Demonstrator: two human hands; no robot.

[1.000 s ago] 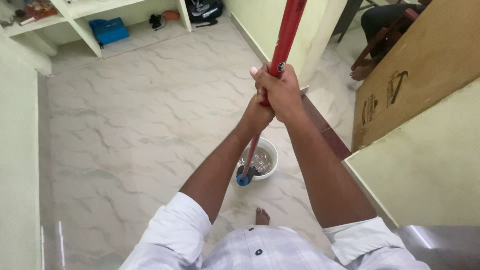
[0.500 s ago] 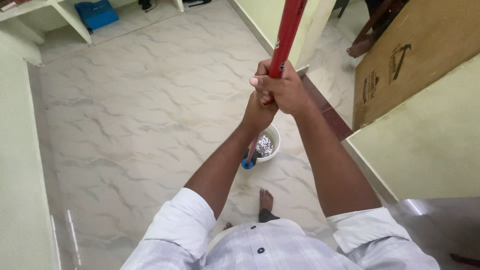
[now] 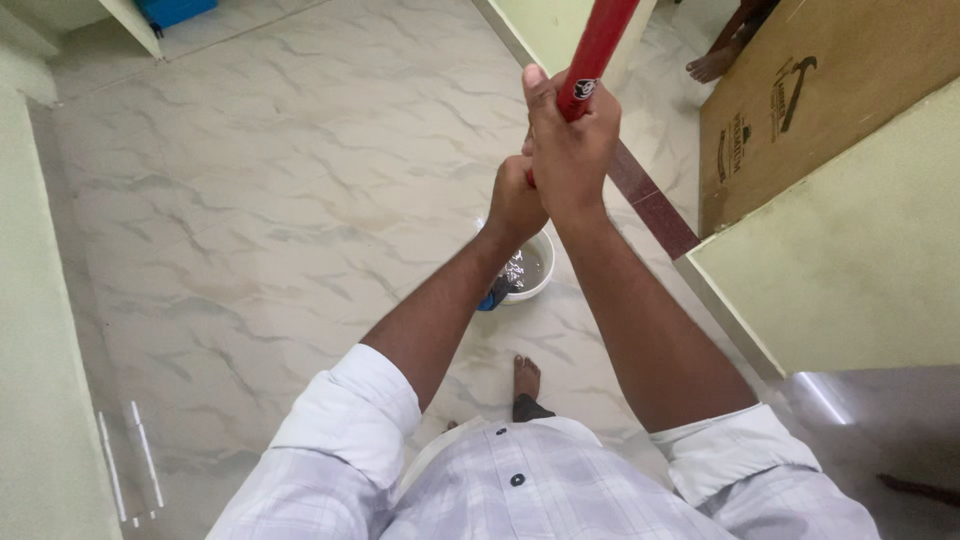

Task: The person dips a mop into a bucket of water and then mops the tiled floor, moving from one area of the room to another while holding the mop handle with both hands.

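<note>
Both hands grip a red pole (image 3: 600, 45) that rises out of the top centre of the frame. The right hand (image 3: 570, 140) is wrapped tight around it, and the left hand (image 3: 515, 200) closes just below, touching the right. Beneath them a small white bucket (image 3: 530, 270) sits on the marble floor (image 3: 250, 200), probably holding water. Open floor spreads to the left. A green wall edge (image 3: 850, 260) and a brown board (image 3: 830, 100) hem the right side.
</note>
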